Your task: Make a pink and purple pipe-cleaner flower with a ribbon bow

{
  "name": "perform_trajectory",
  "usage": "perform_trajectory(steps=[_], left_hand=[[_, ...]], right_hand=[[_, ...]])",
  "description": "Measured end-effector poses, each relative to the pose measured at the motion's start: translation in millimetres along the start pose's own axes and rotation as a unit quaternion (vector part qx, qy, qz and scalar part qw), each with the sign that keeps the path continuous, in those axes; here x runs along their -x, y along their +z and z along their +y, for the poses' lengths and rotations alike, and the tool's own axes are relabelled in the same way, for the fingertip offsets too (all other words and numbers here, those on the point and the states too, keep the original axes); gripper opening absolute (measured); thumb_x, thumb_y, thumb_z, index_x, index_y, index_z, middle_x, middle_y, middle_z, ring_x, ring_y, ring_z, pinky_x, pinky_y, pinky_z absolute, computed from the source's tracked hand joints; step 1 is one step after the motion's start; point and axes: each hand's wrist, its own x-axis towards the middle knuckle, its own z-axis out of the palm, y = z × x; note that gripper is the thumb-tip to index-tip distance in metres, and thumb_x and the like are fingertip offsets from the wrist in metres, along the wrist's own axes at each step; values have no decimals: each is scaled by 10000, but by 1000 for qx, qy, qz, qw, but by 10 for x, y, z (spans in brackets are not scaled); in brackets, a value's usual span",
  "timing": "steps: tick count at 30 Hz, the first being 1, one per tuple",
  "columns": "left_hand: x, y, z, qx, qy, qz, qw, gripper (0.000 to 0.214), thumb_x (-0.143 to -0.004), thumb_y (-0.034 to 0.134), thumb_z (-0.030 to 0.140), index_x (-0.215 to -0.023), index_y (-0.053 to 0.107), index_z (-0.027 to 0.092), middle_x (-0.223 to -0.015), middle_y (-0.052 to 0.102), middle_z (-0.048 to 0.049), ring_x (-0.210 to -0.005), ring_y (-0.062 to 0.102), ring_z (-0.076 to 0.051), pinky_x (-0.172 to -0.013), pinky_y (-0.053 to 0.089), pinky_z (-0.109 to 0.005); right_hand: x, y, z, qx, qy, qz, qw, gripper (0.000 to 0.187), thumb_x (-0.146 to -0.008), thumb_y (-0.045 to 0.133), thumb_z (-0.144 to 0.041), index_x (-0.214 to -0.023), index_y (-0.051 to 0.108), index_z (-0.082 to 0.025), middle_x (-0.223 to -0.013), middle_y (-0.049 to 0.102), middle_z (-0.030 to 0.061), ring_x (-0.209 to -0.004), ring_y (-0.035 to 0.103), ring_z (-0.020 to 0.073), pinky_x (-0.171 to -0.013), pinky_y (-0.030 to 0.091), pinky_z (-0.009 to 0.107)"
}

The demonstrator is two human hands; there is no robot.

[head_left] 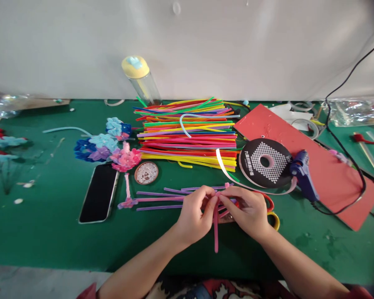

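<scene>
Both hands meet over the front middle of the table, pinching one pink pipe cleaner (216, 232) whose free end hangs down toward me. My left hand (198, 211) grips it between thumb and index finger. My right hand (247, 209) pinches the same piece from the other side, its fingertips almost touching the left ones. What shape the pinched end has is mostly hidden by the fingers. Beneath and left of the hands lie several loose purple and pink pipe cleaners (157, 199). Red and yellow scissors handles (273, 220) show partly behind my right hand.
Behind the hands lies a big stack of coloured pipe cleaners (190, 141). Pipe-cleaner flowers (126, 157), a phone (99, 193) and a small dish of beads (146, 172) sit left. A ribbon spool (252, 166), glue gun (303, 176) and red board (336, 182) lie right; a bottle (141, 81) stands behind.
</scene>
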Motion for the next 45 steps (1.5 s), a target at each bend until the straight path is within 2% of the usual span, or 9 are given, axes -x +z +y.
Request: perform_trajectory(steps=[11, 16, 20, 27, 30, 35, 39, 45], left_hand=[[33, 20, -23, 93, -64, -25, 993, 175, -861, 407, 304, -740, 421, 177, -537, 506, 20, -446, 558, -113, -438, 423, -206], [37, 33, -18, 89, -70, -16, 993, 176, -873, 374, 306, -747, 399, 187, -446, 441, 61, -364, 457, -81, -398, 361, -189], [33, 37, -65, 57, -46, 1, 997, 183, -877, 365, 303, -741, 400, 186, -430, 380, 81, -341, 367, -58, -391, 291, -186], [42, 39, -125, 48, -43, 4, 998, 166, -875, 373, 297, -756, 411, 186, -424, 338, 91, -344, 337, -55, -398, 266, -194], [36, 38, -110, 75, -58, 0, 996, 182, -871, 381, 319, -754, 413, 183, -431, 342, 92, -336, 328, -48, -384, 252, -190], [-16, 7, -36, 171, -120, -7, 978, 242, -838, 435, 397, -738, 398, 179, -436, 349, 98, -327, 328, -36, -358, 235, -173], [-49, -14, 5, 243, -173, -28, 954, 262, -810, 481, 412, -727, 391, 180, -419, 354, 108, -316, 323, -28, -350, 241, -162], [-60, -17, -3, 308, -188, -46, 931, 272, -786, 534, 394, -708, 394, 175, -397, 350, 117, -310, 312, -20, -348, 268, -154]], right_hand=[[-18, -19, -12, 8, 0, -11, 1000, 93, -702, 615, -88, -683, 626, -178, -594, 676, -11, -486, 607, 90, -546, 509, 186], [-16, -23, -2, 4, 2, -29, 1000, 95, -713, 605, -88, -691, 630, -177, -618, 684, -2, -528, 626, 97, -516, 487, 176], [-14, -25, 28, 11, -1, -55, 998, 94, -725, 603, -98, -697, 632, -182, -642, 687, -6, -559, 633, 96, -581, 500, 189], [-21, -59, 48, 1, -2, -102, 995, 109, -745, 587, -102, -704, 627, -194, -665, 686, -16, -578, 627, 90, -599, 492, 185], [-32, -68, 53, -5, -2, -128, 992, 113, -758, 575, -101, -715, 629, -190, -665, 680, -17, -577, 618, 82, -659, 497, 187], [-15, -39, 83, -11, -12, -104, 994, 62, -746, 613, -138, -786, 624, -184, -716, 688, 2, -621, 634, 103, -707, 511, 212], [-5, -8, 90, -9, -23, -83, 996, 49, -746, 617, -141, -761, 625, -187, -684, 683, -3, -592, 630, 105, -705, 523, 227], [-9, -13, 70, -16, -11, -62, 998, 43, -729, 638, -156, -736, 637, -198, -646, 693, -9, -551, 637, 109, -521, 508, 174]])
